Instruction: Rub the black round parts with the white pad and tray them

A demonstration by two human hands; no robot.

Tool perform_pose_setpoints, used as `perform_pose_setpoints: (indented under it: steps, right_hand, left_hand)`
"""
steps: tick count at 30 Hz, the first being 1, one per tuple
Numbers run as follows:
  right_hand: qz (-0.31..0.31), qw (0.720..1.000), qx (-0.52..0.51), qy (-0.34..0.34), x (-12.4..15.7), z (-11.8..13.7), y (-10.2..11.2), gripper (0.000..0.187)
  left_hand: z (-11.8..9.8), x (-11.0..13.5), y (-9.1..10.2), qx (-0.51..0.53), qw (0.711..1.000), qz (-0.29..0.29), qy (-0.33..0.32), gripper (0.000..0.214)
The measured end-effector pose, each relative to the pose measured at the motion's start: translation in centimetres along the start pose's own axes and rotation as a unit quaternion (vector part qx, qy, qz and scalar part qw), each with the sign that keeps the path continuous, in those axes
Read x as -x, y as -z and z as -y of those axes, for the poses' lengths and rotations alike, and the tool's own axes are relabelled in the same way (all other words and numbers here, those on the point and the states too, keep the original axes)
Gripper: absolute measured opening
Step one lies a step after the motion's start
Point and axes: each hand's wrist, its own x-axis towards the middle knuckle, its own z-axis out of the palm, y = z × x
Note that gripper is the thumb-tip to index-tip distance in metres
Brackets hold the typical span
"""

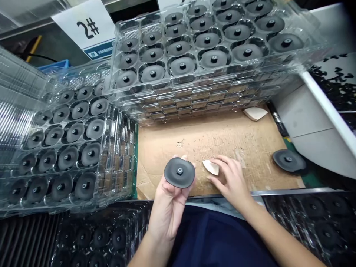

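Left hand (168, 209) grips black rubber disc (179, 172); right hand (230, 181), well apart, touches cream wedge (210, 167); open cardboard (211, 137) runs far to clear tray stack (183, 97).

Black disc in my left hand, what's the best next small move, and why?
Probably rub the black disc with the pale wedge under your right hand, since your left hand holds the disc up, nut facing you, and the right hand already touches the wedge.

Left hand (167, 213) up with a black rubber disc (179, 172), hex nut showing, right hand (230, 181) touching a pale wedge-shaped pad (210, 167) on the cardboard sheet (211, 148), another disc (288, 160) out at right, clear plastic trays (211, 48) stacked along the top!
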Motion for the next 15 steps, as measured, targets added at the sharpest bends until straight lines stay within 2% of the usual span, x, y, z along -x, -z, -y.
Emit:
perform_pose_setpoints:
  steps: [3,6,10,12,15]
  right_hand:
    - [0.001,1.0,-0.004,0.018,0.1,-0.2,-0.1,0.028]
    - [0.006,0.999,-0.046,0.014,-1.3,0.9,1.2,0.023]
    - [-0.009,0.984,-0.176,0.034,-3.4,4.5,3.9,0.027]
    - [-0.034,0.978,-0.195,0.067,-3.8,6.5,4.9,0.026]
    - [-0.019,0.974,-0.198,0.11,-3.8,8.2,5.4,0.023]
  left_hand:
    - [0.2,-0.6,-0.3,-0.004,1.0,-0.022,-0.007,0.051]
    - [0.4,-1.2,-0.7,-0.007,0.999,-0.033,-0.01,0.055]
    - [0.5,-1.6,-1.1,-0.029,0.999,-0.026,-0.019,0.054]
    - [0.6,-1.7,-1.2,-0.038,0.999,-0.031,-0.021,0.051]
    - [0.7,-1.7,-1.1,-0.037,0.999,-0.037,-0.012,0.046]
